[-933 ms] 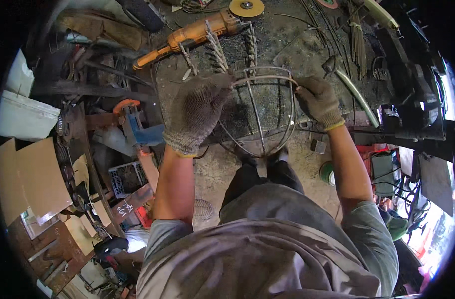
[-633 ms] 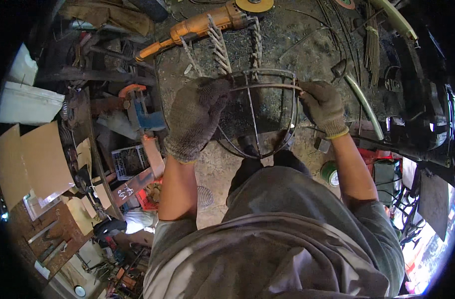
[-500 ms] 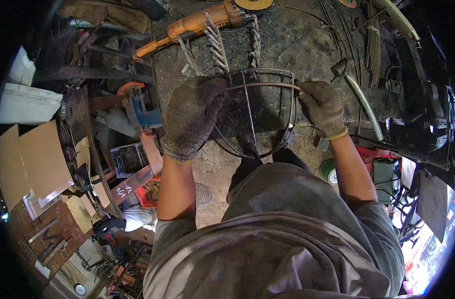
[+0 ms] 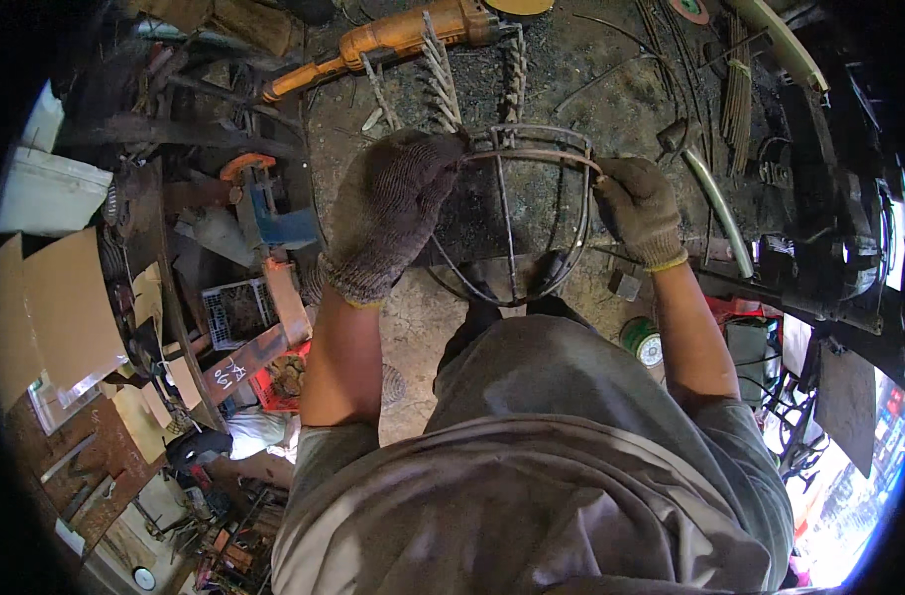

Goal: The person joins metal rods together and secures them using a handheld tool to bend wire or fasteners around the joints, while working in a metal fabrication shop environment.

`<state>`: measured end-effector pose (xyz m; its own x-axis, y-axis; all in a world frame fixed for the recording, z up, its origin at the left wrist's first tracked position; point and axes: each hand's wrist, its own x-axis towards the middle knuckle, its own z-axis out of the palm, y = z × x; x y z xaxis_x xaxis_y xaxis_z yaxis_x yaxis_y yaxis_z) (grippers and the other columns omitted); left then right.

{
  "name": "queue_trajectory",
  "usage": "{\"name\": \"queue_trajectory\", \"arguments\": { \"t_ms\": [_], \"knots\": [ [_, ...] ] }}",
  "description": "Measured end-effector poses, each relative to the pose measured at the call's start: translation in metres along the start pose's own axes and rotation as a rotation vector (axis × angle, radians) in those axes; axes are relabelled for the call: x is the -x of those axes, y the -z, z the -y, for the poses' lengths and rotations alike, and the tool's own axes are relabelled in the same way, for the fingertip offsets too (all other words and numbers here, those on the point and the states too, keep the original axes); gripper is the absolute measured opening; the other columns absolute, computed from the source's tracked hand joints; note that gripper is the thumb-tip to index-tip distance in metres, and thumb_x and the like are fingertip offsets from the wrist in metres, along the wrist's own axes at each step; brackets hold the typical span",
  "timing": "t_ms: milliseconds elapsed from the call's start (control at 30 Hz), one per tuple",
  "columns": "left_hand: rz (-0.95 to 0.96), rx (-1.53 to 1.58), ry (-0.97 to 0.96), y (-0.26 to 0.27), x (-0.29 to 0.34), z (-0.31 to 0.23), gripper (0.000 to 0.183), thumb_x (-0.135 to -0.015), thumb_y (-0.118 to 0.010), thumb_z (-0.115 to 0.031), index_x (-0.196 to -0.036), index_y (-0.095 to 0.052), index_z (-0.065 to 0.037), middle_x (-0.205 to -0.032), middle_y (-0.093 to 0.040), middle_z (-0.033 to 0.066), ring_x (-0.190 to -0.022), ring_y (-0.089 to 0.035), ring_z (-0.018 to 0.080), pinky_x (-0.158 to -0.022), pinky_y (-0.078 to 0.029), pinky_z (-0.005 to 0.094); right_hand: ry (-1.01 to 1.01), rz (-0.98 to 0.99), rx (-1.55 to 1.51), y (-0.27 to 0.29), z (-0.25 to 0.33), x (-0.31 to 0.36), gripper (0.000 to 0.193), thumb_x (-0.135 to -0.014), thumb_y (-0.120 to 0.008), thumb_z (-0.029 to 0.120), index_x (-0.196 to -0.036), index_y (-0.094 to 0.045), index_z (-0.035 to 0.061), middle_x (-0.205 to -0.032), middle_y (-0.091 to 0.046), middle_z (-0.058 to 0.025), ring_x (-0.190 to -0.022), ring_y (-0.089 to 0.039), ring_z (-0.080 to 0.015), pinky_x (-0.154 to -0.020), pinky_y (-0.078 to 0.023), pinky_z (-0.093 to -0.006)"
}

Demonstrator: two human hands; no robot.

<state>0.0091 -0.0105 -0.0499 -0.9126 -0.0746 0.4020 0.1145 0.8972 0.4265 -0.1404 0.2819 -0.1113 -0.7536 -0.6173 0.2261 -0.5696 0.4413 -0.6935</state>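
Observation:
A rounded wire frame of thin metal rods (image 4: 507, 223) extends past the near edge of the dark workbench, above my feet. Across its upper part runs a thin curved metal rod (image 4: 542, 154). My left hand (image 4: 393, 208), in a knitted work glove, is closed around the rod's left end and hides it. At the other end, my gloved right hand (image 4: 639, 203) pinches the rod between thumb and fingers, just beside the frame's right side. Beyond the frame, several twisted, spiky metal pieces (image 4: 439, 79) point away from me; the left glove partly covers where they meet it.
An orange angle grinder (image 4: 413, 38) lies at the far side of the bench. On the right are a hammer with a metal handle (image 4: 718, 210) and a bundle of rods (image 4: 738, 109). A blue vise or clamp (image 4: 286, 223) and a wire-like crate (image 4: 236, 312) are on the left.
The whole view has shifted slightly. Both hands keep their grip on the curved rod, which sits marginally closer to the frame's top bar.

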Motion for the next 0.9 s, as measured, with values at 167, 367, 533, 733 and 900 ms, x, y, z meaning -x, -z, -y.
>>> {"name": "queue_trajectory", "arguments": {
  "t_ms": [167,367,533,733,900],
  "knots": [
    [0.015,0.028,0.022,-0.002,0.002,0.002,0.022,-0.087,-0.074,-0.015,-0.109,-0.073,-0.013,-0.107,-0.072,0.0093,-0.099,-0.068,0.0321,-0.087,-0.056,0.0428,-0.026,0.015,-0.005,-0.002,-0.004,0.002,0.026,-0.089,-0.071,0.024,-0.107,-0.075,0.004,-0.097,-0.072,-0.0191,-0.093,-0.069,-0.038,-0.083,-0.053,-0.0446],
    [-0.021,-0.011,-0.017,-0.006,0.007,0.003,0.023,-0.088,-0.072,-0.017,-0.111,-0.073,-0.014,-0.11,-0.072,0.0071,-0.102,-0.068,0.0305,-0.089,-0.055,0.0424,-0.053,0.008,0.039,-0.006,-0.009,0.004,0.026,-0.09,-0.072,0.026,-0.107,-0.076,0.0061,-0.096,-0.073,-0.0188,-0.094,-0.069,-0.0379,-0.083,-0.053,-0.0448],
    [0.051,0.074,0.052,0.0,0.001,0.0,0.024,-0.089,-0.071,-0.018,-0.113,-0.073,-0.017,-0.111,-0.072,0.0049,-0.103,-0.068,0.0298,-0.09,-0.054,0.0416,-0.053,0.026,0.017,-0.004,-0.006,0.002,0.025,-0.088,-0.073,0.025,-0.106,-0.077,0.0073,-0.095,-0.072,-0.0171,-0.091,-0.069,-0.0368,-0.083,-0.054,-0.0455],
    [-0.054,0.016,-0.036,-0.004,0.001,0.002,0.019,-0.09,-0.072,-0.014,-0.107,-0.075,-0.006,-0.1,-0.074,0.0145,-0.091,-0.072,0.031,-0.082,-0.056,0.0407,-0.006,-0.012,0.003,-0.007,-0.014,0.004,0.025,-0.088,-0.071,0.022,-0.106,-0.076,0.0051,-0.089,-0.07,-0.0175,-0.088,-0.068,-0.0375,-0.081,-0.054,-0.045],
    [0.002,0.012,-0.041,-0.001,0.002,0.003,0.023,-0.089,-0.071,-0.013,-0.111,-0.074,-0.007,-0.102,-0.073,0.0155,-0.092,-0.072,0.0331,-0.084,-0.056,0.0415,0.003,0.036,0.021,-0.002,-0.004,0.002,0.02,-0.09,-0.069,0.011,-0.108,-0.075,0.0038,-0.094,-0.07,-0.0173,-0.088,-0.068,-0.0335,-0.08,-0.053,-0.0396]
  ]
}}
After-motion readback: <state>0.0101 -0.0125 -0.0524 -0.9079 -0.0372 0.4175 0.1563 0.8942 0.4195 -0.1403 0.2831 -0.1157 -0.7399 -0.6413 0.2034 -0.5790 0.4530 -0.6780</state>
